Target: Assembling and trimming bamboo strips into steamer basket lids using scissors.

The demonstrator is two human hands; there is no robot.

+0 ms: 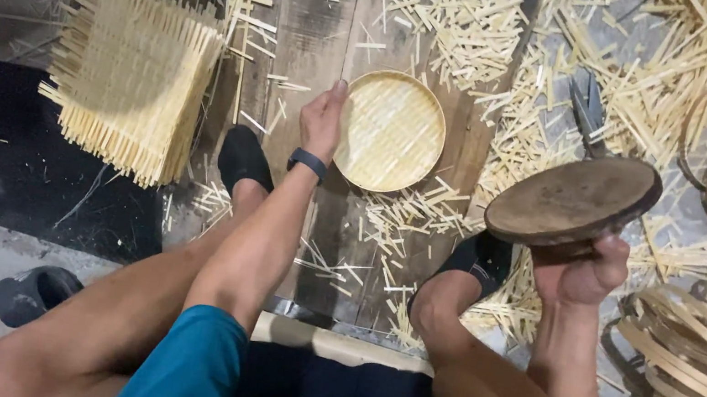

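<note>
Right hand (587,276): nearest item; raised at the right above the right foot; fingers curled shut under a round wooden disc (574,200), which it grips from below; forearm rising steeply from the lap; wrist bent back
Round wooden disc: dark, worn, held tilted, its flat face turned up and toward the left; well apart from the tray, to the tray's right and above the floor
Left hand (321,118): arm stretched forward between the knees; dark band on the wrist; fingers loosely bent, tips resting on the left rim of the woven tray (392,130); whether they pinch the rim or merely touch it cannot be told
Woven tray: round, pale bamboo, flat on the wooden board (321,37); lies just right of the left fingers; no long axis; left hand the nearer by far
Feet: dark socks, one either side of the tray, on the board
Square woven mat (131,75): far left, loose strip ends bristling at its edges
Bamboo offcuts (454,10): scattered beyond the tray and rightward
Bamboo hoops (702,340): stacked at the right edge
</note>
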